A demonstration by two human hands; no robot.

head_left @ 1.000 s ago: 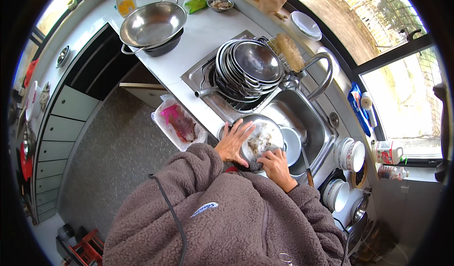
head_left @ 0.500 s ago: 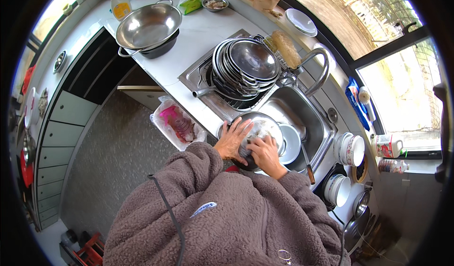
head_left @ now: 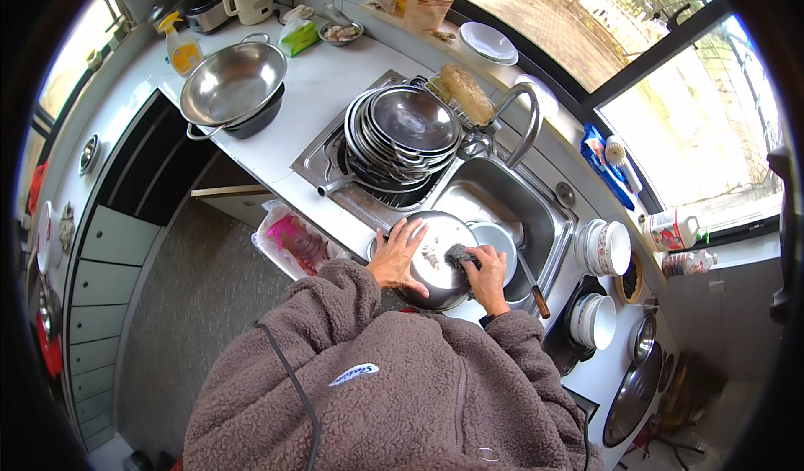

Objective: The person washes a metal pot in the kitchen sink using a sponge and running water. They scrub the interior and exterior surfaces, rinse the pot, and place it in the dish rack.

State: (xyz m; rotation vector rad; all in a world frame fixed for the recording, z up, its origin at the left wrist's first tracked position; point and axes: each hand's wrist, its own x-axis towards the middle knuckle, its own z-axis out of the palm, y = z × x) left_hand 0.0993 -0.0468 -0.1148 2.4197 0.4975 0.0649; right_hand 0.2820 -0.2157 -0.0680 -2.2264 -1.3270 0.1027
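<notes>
The left hand (head_left: 397,259) lies spread and open against the nine o'clock side of a steel pan (head_left: 439,277), there by the sink (head_left: 476,184). Towards three o'clock, the right hand (head_left: 487,277) grips a dark scouring pad (head_left: 458,255) on its foamy surface.

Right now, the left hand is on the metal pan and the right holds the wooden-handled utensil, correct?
Not the wooden-handled utensil: the head view shows the right hand holding a dark grey scrubber. The left hand is on the metal pan.
</notes>
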